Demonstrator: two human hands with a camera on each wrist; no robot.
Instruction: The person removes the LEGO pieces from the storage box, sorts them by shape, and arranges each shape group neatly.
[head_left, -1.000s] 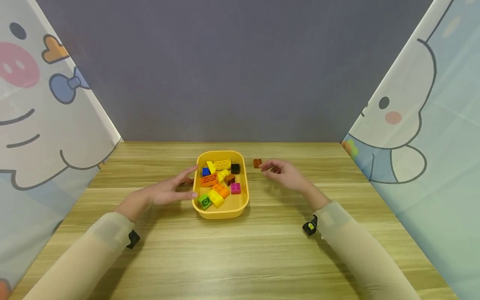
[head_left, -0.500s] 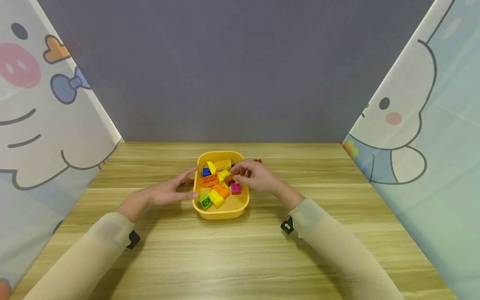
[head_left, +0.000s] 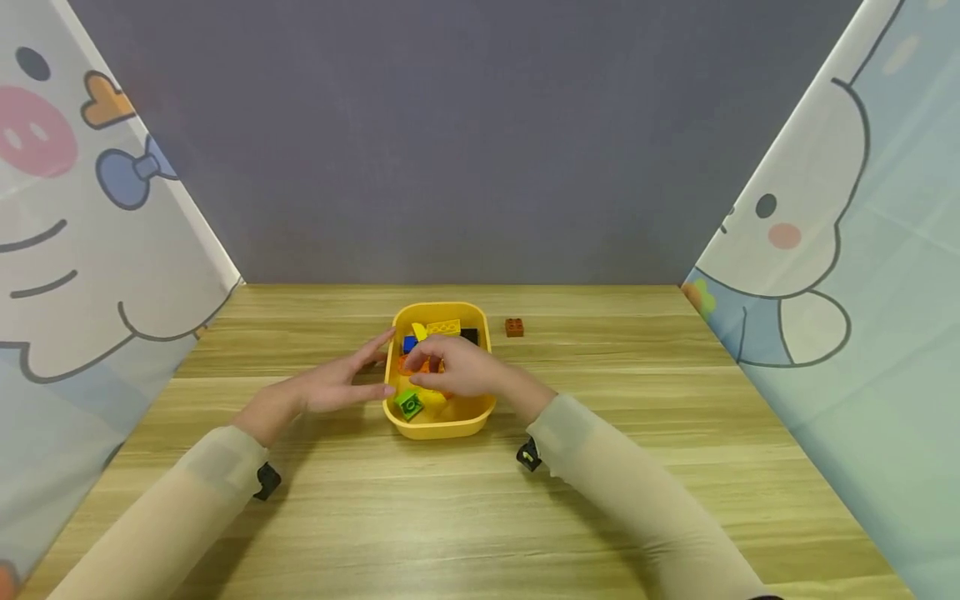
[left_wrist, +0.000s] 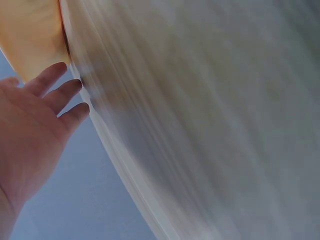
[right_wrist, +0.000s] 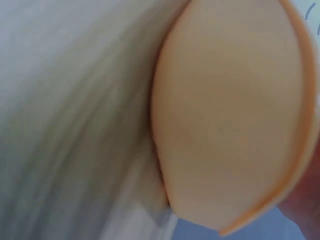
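Resting at the left side of the yellow tray [head_left: 438,431], your left hand [head_left: 330,385] is spread wide, its thumb and fingertips at the rim and nothing between them. Your right hand [head_left: 461,367] is over the inside of the tray, fingers bent above the thumb with a narrow gap at the tips; it grips no brick that you can make out, and you cannot tell whether a fingertip touches one.

Bricks lie in the tray beneath and around that hand, some of them covered by it. Nearest you, at the left, is a green brick [head_left: 408,405], with a yellow brick [head_left: 432,402] just beside it. Orange shows around your right fingertips, too hidden to make out its shape. Toward the far end you have a blue brick [head_left: 409,343] at the left, a long yellow brick [head_left: 444,327] by the far wall and a black brick [head_left: 469,335] at the right.

Outside, to the right of the tray, a brown brick [head_left: 514,327] sits studs up on the wooden table [head_left: 360,517]. Your right wrist view is mostly the tray's outer wall, which hides your fingers
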